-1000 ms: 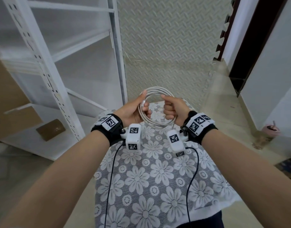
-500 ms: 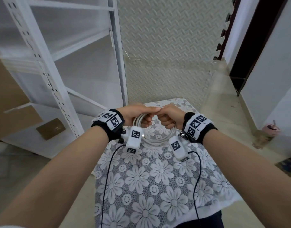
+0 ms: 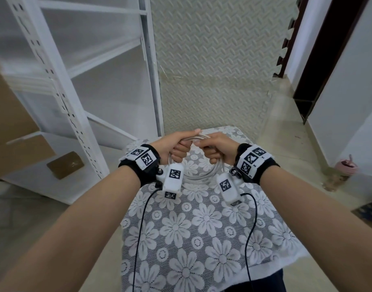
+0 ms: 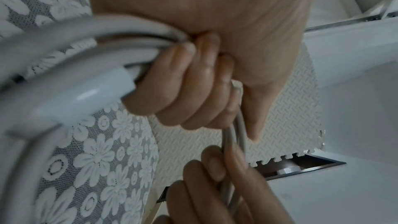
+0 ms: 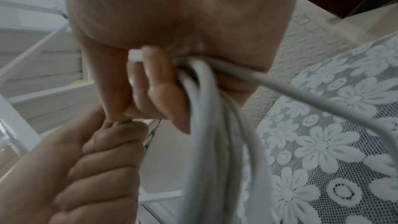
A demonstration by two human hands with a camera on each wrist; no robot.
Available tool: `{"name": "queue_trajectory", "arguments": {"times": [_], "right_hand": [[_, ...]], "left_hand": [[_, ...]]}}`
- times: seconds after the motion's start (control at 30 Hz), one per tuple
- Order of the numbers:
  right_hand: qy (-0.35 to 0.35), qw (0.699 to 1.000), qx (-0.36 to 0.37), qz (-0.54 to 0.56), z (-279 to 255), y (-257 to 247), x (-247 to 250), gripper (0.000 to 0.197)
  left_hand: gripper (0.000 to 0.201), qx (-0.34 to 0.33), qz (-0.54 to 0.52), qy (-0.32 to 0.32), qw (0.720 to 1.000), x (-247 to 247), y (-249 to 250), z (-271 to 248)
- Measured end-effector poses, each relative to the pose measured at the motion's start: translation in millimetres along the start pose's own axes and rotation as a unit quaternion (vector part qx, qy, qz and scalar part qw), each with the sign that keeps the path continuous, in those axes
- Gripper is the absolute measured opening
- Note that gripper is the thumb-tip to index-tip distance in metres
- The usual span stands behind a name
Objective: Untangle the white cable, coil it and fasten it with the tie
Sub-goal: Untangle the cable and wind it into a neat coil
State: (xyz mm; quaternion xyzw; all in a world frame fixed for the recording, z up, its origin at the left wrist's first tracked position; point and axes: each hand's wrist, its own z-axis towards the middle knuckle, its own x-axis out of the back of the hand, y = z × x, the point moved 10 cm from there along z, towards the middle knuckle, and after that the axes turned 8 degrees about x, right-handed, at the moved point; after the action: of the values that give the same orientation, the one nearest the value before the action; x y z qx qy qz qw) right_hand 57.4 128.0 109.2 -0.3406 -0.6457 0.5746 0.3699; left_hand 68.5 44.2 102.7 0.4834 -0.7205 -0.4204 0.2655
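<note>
The white cable (image 3: 198, 177) is wound into a round coil of several loops and hangs above the far end of the table. My left hand (image 3: 176, 144) grips the coil's top from the left, fingers curled round the strands (image 4: 150, 43). My right hand (image 3: 214, 147) grips it from the right, its fingers wrapped round the bundle (image 5: 206, 108). The fists meet at the top of the coil, thumbs almost touching. A white connector (image 4: 86, 94) sticks out beside my left fingers. I see no tie in any view.
The table carries a grey cloth with white lace flowers (image 3: 202, 228). A white metal shelf rack (image 3: 75, 81) stands to the left with cardboard boxes (image 3: 16, 148) beside it. A textured foam mat (image 3: 212, 70) lies beyond, and a pink cup (image 3: 347, 166) on the floor at right.
Both hands turned over from palms facing inward to fists on top of the coil, and the coil swung from standing above the hands to hanging below them.
</note>
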Motion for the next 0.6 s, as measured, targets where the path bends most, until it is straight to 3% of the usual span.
{"name": "queue_trajectory", "arguments": {"times": [0.17,0.33,0.47,0.6], "right_hand": [[0.009,0.997,0.029,0.065,1,-3,9,0.016],[0.03,0.998,0.04,0.033,2,-3,18,0.008],[0.047,0.994,0.074,0.063,3,-13,18,0.015],[0.053,0.976,0.098,0.189,9,-24,13,0.019]], "left_hand": [[0.065,-0.047,-0.098,0.023,0.994,19,9,-2],[0.062,-0.092,-0.175,0.039,0.98,33,17,-5],[0.062,-0.114,-0.252,0.026,0.96,37,20,-4],[0.065,-0.137,-0.299,0.019,0.944,32,26,-2]]}}
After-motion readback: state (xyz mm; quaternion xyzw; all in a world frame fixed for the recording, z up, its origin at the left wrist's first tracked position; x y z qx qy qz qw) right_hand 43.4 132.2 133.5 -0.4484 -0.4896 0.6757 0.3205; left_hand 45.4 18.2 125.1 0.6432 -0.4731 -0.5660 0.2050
